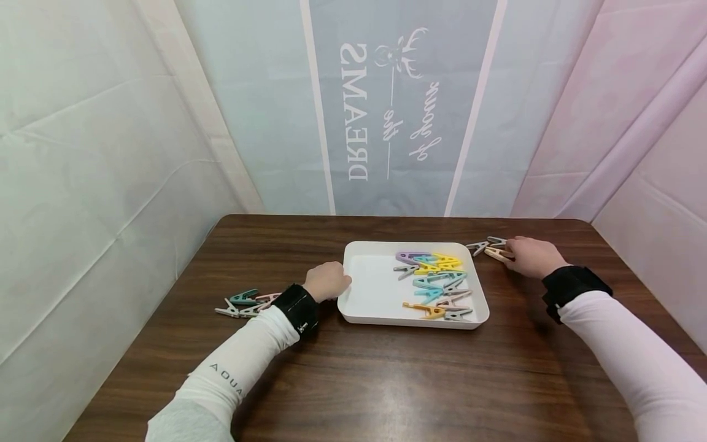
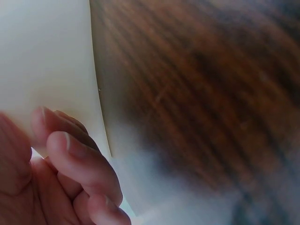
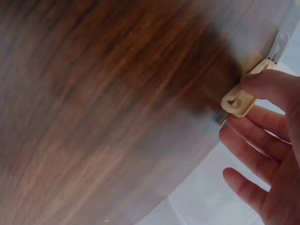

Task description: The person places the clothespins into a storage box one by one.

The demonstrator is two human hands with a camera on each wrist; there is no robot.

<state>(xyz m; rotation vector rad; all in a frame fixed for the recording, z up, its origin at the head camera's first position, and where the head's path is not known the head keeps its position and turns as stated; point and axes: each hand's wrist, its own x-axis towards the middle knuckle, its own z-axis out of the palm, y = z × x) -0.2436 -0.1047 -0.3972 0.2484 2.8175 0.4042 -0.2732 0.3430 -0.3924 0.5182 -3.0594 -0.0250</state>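
Note:
At the left end of the white tray [image 1: 369, 294], my left hand [image 1: 327, 281] pinches the rim between thumb and curled fingers; the left wrist view shows the fingertips [image 2: 70, 145] against the tray's wall. Past the tray's right side, my right hand [image 1: 533, 256] pinches a cream clothespin [image 3: 238, 101] low over the table, thumb on one side and fingers on the other. Grey clothespins [image 1: 478, 247] lie just left of that hand. Several clothespins, yellow, teal, purple, orange and grey, lie in the tray's right half, among them an orange clothespin [image 1: 432, 311].
On the dark wooden table [image 1: 386, 374], a small group of green, pink and whitish clothespins [image 1: 243, 299] lies left of the tray, partly behind my left forearm. A printed cloth [image 1: 397, 123] hangs behind the table's back edge, with pale cloth walls on both sides.

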